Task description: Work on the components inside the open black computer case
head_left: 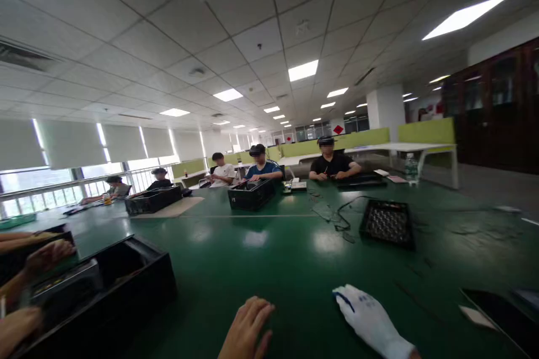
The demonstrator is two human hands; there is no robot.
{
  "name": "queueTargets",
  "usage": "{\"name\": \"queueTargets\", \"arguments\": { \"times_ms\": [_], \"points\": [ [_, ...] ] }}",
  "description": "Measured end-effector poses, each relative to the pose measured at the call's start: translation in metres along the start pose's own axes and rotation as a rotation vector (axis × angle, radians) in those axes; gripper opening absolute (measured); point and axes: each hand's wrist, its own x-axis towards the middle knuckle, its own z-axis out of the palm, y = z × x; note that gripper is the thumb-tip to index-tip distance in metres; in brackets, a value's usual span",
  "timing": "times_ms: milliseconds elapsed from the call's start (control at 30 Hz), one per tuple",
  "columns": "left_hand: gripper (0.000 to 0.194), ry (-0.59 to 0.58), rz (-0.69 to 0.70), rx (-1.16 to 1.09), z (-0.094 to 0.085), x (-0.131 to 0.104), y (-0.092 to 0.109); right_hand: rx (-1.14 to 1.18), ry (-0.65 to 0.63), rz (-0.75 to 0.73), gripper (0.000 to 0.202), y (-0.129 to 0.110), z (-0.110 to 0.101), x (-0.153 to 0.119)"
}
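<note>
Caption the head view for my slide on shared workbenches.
Bare left hand and white-gloved right hand rest empty on a green table near a black crate.

Both of the person's hands run off the bottom edge of the frame: the bare left hand (246, 328) shows only fingers and part of the back, the white-gloved right hand (370, 321) is cut at the wrist. At the lower left, another person's hands (44, 258) smear with motion over a black crate (126, 286), whose contents cannot be made out. A dark flat thing (503, 317), perhaps a tray, is cropped by the lower right corner. The thin cables (337, 216) mid-surface are too small to identify.
</note>
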Motion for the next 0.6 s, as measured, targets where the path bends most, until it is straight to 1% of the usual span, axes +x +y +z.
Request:
{"name": "queueTargets", "arguments": {
  "times_ms": [133, 233, 333, 400, 467, 500, 600],
  "points": [
    [0.044, 0.051, -0.066, 0.066, -0.016, 0.053, -0.013, 0.091, -0.008, -0.008, 0.047, -0.002, -0.005, -0.004],
    [0.04, 0.039, -0.162, 0.125, -0.029, 0.102, -0.035, 0.19, -0.003, 0.063, 0.055, -0.003, -0.014, -0.003],
    [0.045, 0.009, -0.218, 0.164, -0.029, 0.154, -0.055, 0.314, 0.056, 0.201, 0.067, 0.002, -0.019, 0.004],
    [0.042, -0.051, -0.232, 0.178, -0.023, 0.181, -0.059, 0.41, 0.111, 0.298, 0.073, 0.008, -0.021, 0.009],
    [0.035, -0.135, -0.246, 0.185, -0.015, 0.197, -0.054, 0.501, 0.163, 0.368, 0.076, 0.013, -0.023, 0.014],
    [0.038, -0.17, -0.26, 0.191, -0.012, 0.2, -0.048, 0.539, 0.184, 0.39, 0.076, 0.014, -0.026, 0.016],
    [0.047, -0.214, -0.329, 0.225, -0.008, 0.198, -0.03, 0.625, 0.22, 0.427, 0.077, 0.014, -0.036, 0.018]
  ]
}}
